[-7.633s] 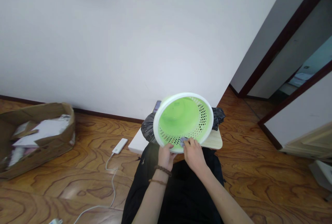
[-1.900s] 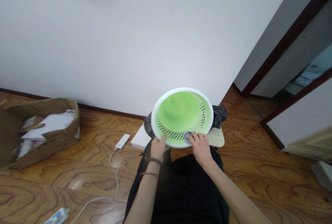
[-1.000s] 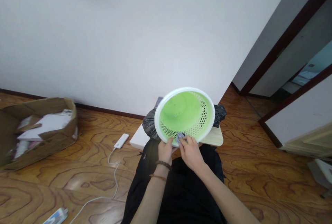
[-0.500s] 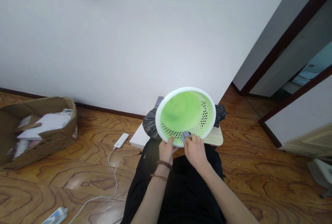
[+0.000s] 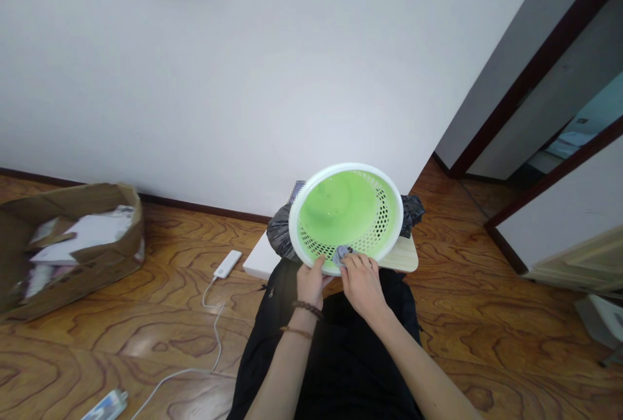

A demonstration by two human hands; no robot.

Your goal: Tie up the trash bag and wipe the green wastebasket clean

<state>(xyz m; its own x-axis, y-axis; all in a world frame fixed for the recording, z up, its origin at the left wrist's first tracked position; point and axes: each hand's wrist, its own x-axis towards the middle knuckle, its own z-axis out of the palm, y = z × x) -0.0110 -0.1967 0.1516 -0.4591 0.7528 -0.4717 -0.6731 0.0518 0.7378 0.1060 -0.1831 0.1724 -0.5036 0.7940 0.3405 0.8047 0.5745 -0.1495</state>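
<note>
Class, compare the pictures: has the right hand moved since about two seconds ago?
Yes: the right hand has shifted left, farther from the right end of the pale wooden board.

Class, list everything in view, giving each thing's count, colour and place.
Basket: 1, green with white rim, centre
Cloth: 1, greyish-purple, at basket's near side
Black plastic: count unclear, black, both sides of basket
Tabletop: 1, pale wood, below basket
Slab: 1, white, left of tabletop
Device: 1, white, floor, left
Cable: 1, white, floor, left
Carton: 1, brown, far left
Papers: count unclear, mostly white, inside carton
Wall: 1, white, behind basket
Floor: 1, brown wood-grain, below
Doorframe: 1, dark red-brown, right
Bracelets: 2, brown, left wrist
Trousers: 1 pair, black, bottom centre
Left grip: 1, bare, on basket rim
Right grip: 1, bare, holding cloth
</note>
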